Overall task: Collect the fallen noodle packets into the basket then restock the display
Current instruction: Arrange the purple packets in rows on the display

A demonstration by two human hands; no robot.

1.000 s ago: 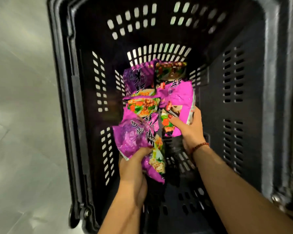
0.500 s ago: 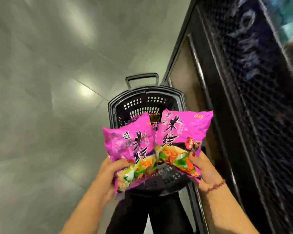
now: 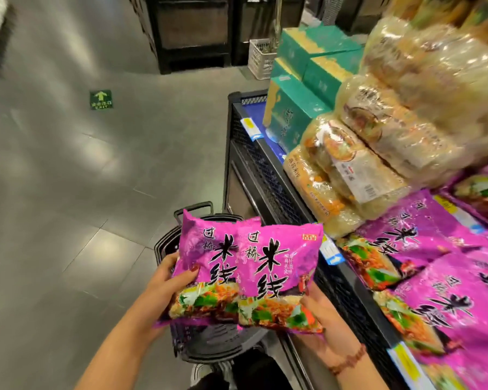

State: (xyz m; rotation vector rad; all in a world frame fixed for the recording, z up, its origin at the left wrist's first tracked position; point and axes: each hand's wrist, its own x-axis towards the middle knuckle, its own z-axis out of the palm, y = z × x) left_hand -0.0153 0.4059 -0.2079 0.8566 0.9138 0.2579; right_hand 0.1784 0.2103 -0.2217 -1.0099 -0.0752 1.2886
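Observation:
I hold two purple noodle packets side by side, upright, above the black basket. My left hand grips the left packet by its left edge and underside. My right hand supports the right packet from its lower right corner. The basket stands on the floor beneath them, mostly hidden by the packets, with its handle showing. To the right, the display shelf carries several matching purple packets lying flat.
Clear-wrapped noodle bundles and teal boxes are stacked further along the display. Grey tiled floor with a green exit sticker spreads to the left. A dark cabinet and a white crate stand at the far end.
Both hands lifted one packet each out of the basket and raised them. My view swung up from the basket's inside to the display shelf on the right.

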